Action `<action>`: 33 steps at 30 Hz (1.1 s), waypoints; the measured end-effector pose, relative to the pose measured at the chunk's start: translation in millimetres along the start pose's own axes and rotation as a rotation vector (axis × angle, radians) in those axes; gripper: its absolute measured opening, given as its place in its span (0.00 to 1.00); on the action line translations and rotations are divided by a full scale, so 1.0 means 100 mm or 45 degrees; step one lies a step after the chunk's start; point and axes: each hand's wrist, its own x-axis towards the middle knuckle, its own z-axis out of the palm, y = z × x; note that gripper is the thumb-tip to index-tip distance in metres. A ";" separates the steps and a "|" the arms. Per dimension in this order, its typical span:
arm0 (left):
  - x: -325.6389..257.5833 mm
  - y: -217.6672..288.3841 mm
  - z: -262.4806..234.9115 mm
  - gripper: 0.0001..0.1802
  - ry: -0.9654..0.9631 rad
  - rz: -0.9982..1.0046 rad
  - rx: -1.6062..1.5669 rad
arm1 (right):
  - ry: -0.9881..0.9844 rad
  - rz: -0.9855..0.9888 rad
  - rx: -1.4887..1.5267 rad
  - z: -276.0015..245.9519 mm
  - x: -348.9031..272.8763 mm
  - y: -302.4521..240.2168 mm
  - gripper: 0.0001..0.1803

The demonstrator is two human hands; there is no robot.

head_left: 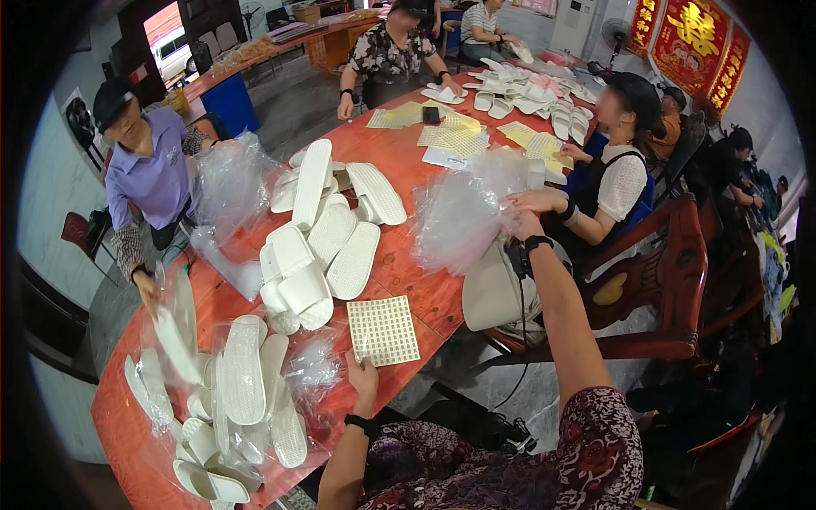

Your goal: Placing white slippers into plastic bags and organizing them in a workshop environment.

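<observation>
My left hand (364,375) is closed on the near edge of a pale yellow sheet of small printed stickers (384,330), which lies at the table's front edge. My right arm stretches far forward. At its end my right hand (528,224) is closed on the edge of a heap of clear plastic bags (463,208), its fingers partly hidden. A co-worker's hand (539,201) is right beside it. A pile of white slippers (330,234) lies loose beyond the sticker sheet. More white slippers in clear bags (243,370) are heaped at the near left.
At the left, a person in a purple shirt (153,161) handles a bagged slipper (177,336). Others sit around the red table (416,293). Further sticker sheets (450,140), a phone (431,115) and slippers lie at the far side. A wooden chair (654,289) stands right.
</observation>
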 end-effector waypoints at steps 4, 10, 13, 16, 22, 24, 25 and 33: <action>-0.01 -0.24 -0.10 0.16 0.056 0.090 0.074 | 0.394 0.595 0.940 0.20 0.23 0.36 0.13; -0.05 -0.22 -0.13 0.18 0.067 0.072 0.155 | 0.824 0.259 0.827 0.15 0.17 0.05 0.20; 0.00 -0.28 -0.20 0.18 0.077 0.060 0.226 | 0.850 0.455 0.811 -0.01 0.14 -0.43 0.29; 0.09 -0.19 -0.02 0.18 0.028 -0.006 0.172 | 1.458 0.264 -0.680 -0.32 0.00 -0.54 0.32; 0.00 0.01 0.02 0.18 0.070 -0.067 0.244 | 0.520 -0.412 -1.103 0.95 -1.21 -1.02 0.25; 0.00 -0.22 -0.09 0.21 0.020 0.085 0.122 | 0.071 -0.407 -0.935 1.82 -1.83 -1.21 0.29; 0.01 -0.25 -0.11 0.25 -0.004 0.164 0.210 | -0.114 -0.368 -0.918 2.14 -2.11 -1.23 0.34; -0.81 0.44 -1.01 0.24 -0.173 0.505 0.073 | -0.610 -0.188 -1.133 3.09 -3.07 -1.47 0.38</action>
